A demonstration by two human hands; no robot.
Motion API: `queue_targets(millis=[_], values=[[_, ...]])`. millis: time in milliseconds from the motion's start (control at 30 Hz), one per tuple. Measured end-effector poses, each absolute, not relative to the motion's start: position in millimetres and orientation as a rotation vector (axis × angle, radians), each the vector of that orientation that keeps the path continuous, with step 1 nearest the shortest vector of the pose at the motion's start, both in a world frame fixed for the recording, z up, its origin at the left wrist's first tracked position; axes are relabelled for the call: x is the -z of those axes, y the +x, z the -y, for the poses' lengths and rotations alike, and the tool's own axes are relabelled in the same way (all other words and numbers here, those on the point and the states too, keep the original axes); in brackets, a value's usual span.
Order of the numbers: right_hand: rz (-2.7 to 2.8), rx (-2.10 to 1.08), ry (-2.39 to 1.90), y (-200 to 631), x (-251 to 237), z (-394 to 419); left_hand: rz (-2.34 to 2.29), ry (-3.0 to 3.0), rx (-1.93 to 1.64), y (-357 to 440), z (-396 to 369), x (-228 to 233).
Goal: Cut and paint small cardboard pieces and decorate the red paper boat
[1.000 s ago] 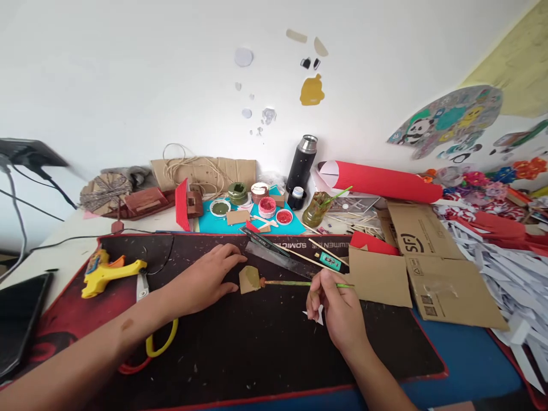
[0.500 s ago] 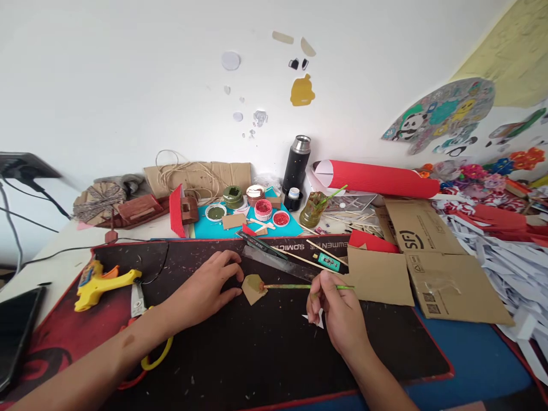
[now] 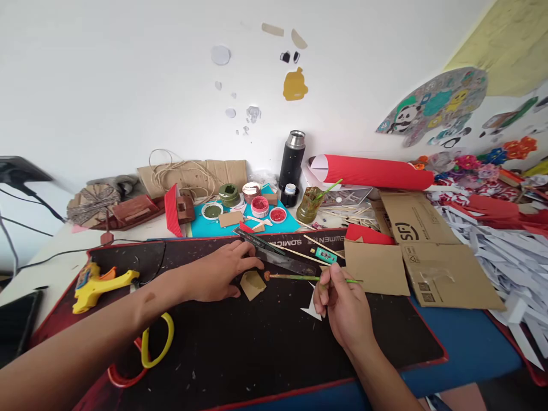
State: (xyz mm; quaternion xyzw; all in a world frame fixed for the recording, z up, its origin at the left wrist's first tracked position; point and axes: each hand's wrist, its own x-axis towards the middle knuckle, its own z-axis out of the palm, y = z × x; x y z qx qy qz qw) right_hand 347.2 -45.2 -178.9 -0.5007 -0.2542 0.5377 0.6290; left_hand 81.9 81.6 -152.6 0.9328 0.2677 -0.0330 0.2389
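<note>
Since the frame half a second earlier, the brush tip has come off the card and the left hand (image 3: 225, 271) has shifted over toward the card's top edge.

Clock centre = small card piece (image 3: 253, 284), flat on the dark mat (image 3: 265, 342), partly coated olive. Left hand at 10 o'clock, fingers loosely spread, thumb and index well apart at the card's near-left side and top; nothing gripped, can't tell if they touch the card. Right hand (image 3: 345, 302) toward 4, fingers pinched closed on the green paintbrush (image 3: 295, 277), handle roughly level, reddish-brown tip just beside the card at 2. White paper scrap (image 3: 315, 307) next to right hand.

Writing: mat lettering at 2 o'clock reads "SOMIC", upside down, rest partly covered/unclear. Cardboard box panel (image 3: 428, 228) between 2 and 3 carries a circled "SF" logo; codes lower down, too small to read. Teal packet (image 3: 326, 256), between 2 and 3, has a label, illegible.

Others: open paint pots (image 3: 259, 206) at 12, red, green, brownish; murky jar (image 3: 307, 208) between 1 and 2; black flask (image 3: 293, 162) at 1; yellow glue gun (image 3: 103, 284) at 9; scissors (image 3: 169, 342), yellow and red handles, at 8.
</note>
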Motion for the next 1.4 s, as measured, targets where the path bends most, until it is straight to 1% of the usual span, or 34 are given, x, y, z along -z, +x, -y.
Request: queue_targets(millis=[100,267,400,500,600,933,1167,1300,1400], values=[[0.583,-1.237,-1.152,350,181,47,-0.703,2.548,0.142,88,-84,151],[0.576,-1.252,-1.151,351,182,47,-0.707,2.531,0.068,86,-85,154],[0.569,-1.273,-1.161,348,184,47,-0.859,2.57,0.029,76,-79,162],[0.587,-1.284,-1.185,347,185,48,-0.985,2.562,-0.067,66,-70,172],[0.614,-1.291,-1.203,344,184,47,-1.017,2.538,-0.151,57,-62,179],[0.871,-1.301,-1.262,323,170,40,-1.021,2.479,-0.293,62,-54,182],[1.061,-1.256,-1.294,304,170,35,-1.042,2.466,-0.311,62,-52,186],[1.154,-1.199,-1.321,309,173,36,-1.054,2.461,-0.32,62,-51,187],[1.109,-1.178,-1.349,318,172,38,-1.049,2.463,-0.32,62,-50,189]])
